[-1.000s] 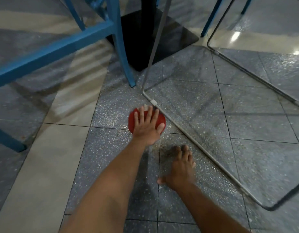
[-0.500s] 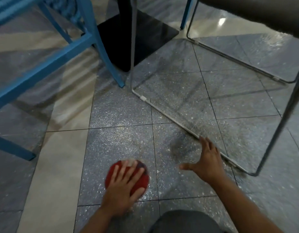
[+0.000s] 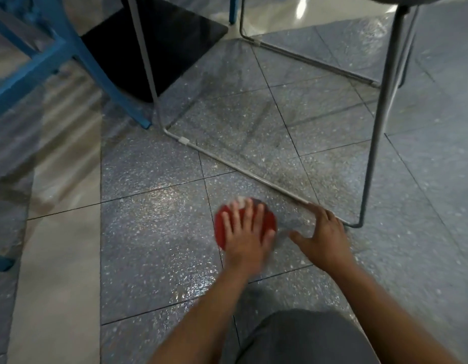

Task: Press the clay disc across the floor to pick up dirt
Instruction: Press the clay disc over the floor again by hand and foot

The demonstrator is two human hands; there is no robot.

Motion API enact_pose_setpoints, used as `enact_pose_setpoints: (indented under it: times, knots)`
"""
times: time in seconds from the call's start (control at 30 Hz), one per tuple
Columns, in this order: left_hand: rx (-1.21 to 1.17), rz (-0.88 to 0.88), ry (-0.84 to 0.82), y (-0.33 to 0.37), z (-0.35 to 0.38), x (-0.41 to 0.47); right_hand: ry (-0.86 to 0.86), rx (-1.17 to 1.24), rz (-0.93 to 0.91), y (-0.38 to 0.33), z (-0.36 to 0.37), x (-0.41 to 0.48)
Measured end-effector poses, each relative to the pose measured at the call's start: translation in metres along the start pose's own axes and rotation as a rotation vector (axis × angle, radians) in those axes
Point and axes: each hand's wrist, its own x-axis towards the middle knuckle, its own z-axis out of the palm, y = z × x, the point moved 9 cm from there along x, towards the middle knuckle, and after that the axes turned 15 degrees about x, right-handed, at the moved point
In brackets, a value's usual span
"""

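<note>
A flat red clay disc [image 3: 222, 227] lies on the speckled grey floor tiles [image 3: 154, 232]. My left hand [image 3: 247, 237] rests flat on top of it with fingers spread, covering most of it; the hand is motion-blurred. A pale and dark smudge shows at the disc's far edge. My right hand [image 3: 323, 236] lies open, palm down, on the floor just right of the disc, fingertips near the chair's floor rail.
A metal chair frame [image 3: 369, 158] stands just beyond the hands; its floor rail [image 3: 243, 170] runs diagonally. A blue chair leg [image 3: 114, 90] and a black table base [image 3: 159, 43] are farther back left. My grey-clad knee [image 3: 306, 337] is at the bottom.
My left hand slid the disc toward me from the chair rail, then to the right beside my right hand. The camera view shifted; the right hand stays flat on the floor.
</note>
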Motion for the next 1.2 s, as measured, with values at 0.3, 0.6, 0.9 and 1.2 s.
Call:
enact_pose_setpoints:
  times: [0.3,0.6,0.9,1.2]
  knots:
    - [0.205,0.316,0.039,-0.061,0.075,-0.181,-0.032,0.014,0.032,0.007,-0.005,-0.008]
    - [-0.050,-0.535,-0.097,-0.191,0.004,-0.026,-0.126,0.037,-0.050,-0.006,0.013,-0.027]
    - [0.054,0.130,-0.050,0.065,-0.001,0.013,0.017,0.074,-0.036,0.021,-0.005,-0.045]
    - [0.166,0.400,-0.011,-0.004,0.068,-0.186,-0.085,0.016,-0.092,-0.001,0.016,-0.037]
